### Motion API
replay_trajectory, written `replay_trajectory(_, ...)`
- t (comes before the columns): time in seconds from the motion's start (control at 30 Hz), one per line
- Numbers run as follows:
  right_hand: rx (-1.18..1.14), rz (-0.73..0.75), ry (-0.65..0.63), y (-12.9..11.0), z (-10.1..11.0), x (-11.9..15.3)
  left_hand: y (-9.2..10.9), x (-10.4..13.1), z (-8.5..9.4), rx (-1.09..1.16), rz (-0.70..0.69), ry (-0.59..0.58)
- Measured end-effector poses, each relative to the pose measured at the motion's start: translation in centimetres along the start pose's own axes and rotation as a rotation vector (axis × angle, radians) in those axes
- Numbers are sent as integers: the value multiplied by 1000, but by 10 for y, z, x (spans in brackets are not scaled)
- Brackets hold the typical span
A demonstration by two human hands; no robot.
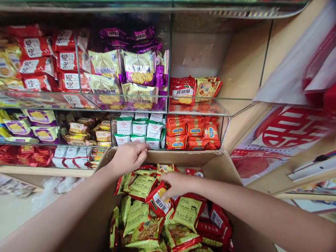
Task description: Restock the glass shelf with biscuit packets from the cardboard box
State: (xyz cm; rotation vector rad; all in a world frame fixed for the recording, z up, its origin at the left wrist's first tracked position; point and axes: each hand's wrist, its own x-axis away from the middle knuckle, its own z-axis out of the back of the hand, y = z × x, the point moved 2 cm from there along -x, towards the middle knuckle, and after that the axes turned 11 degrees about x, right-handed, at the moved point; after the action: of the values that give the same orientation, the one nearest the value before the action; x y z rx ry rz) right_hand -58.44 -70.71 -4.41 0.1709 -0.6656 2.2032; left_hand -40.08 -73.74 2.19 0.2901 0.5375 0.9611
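Note:
A cardboard box (pixel 203 157) full of snack packets stands in front of the shelves. My left hand (pixel 130 158) is closed over the box's far rim, towards its left corner. Inside the box, my right hand (pixel 175 184) has its thumb and fingers on a red cookie packet (pixel 159 202) with a white label; some fingertips are hidden behind it. Around it lie yellow-green packets with red edges, such as the one with printed text (pixel 187 210) and the one showing a cookie picture (pixel 148 232). More red packets (pixel 214 224) fill the right side.
Glass-divided shelves hold red packets (pixel 182 91) and a yellow packet (pixel 207 89) in the right bay, above orange-red packets (pixel 195 127). Cream-and-purple packets (pixel 139 68) are to the left. A wooden side panel (pixel 244 66) and hanging red-and-white bags (pixel 309 80) border the right.

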Motion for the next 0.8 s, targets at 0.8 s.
replay_trajectory(0.8, -943, 135, 713, -14, 81, 56, 55, -1, -6, 990, 183, -154)
